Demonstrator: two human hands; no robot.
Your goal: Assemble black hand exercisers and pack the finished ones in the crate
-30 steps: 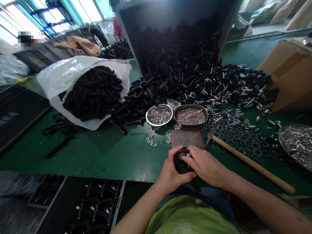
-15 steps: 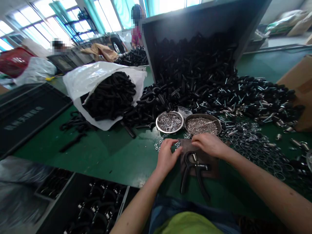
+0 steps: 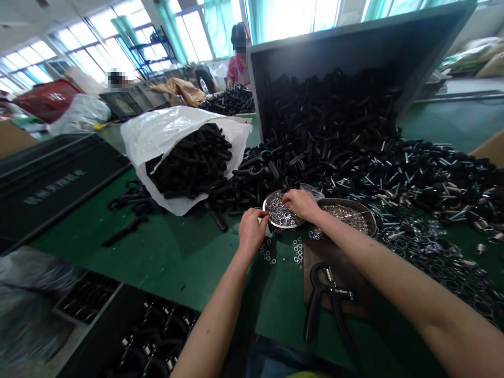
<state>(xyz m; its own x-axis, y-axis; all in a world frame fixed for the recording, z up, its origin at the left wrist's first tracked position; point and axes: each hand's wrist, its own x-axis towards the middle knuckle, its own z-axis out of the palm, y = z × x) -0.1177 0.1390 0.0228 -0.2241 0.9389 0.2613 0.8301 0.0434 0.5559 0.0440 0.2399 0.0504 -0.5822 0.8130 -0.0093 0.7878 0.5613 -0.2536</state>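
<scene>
My left hand [image 3: 252, 230] is closed in a pinch at the left rim of a round metal dish [image 3: 293, 226] of small rings and washers. Whatever sits between its fingertips is too small to make out. Over the same dish, my right hand [image 3: 302, 205] reaches in with fingers drawn together among the rings; its fingertips are partly hidden. A black hand grip strengthener [image 3: 314, 310] with a metal spring lies on a brown square plate [image 3: 311, 250], below my right forearm. Neither hand touches it. Loose washers [image 3: 298, 251] are scattered on the green table in front of the dish.
A second metal bowl [image 3: 346, 215] holds small metal parts. Behind are a tipped grey bin [image 3: 331, 52] spilling black handles and a white sack [image 3: 157, 126] of handles. Rings [image 3: 441, 268] and springs lie at right. A crate [image 3: 149, 336] stands lower left; co-workers sit far back.
Both hands have left the brown plate and moved forward and left to the dish of rings. The grip strengthener stays on the plate. My view has shifted somewhat.
</scene>
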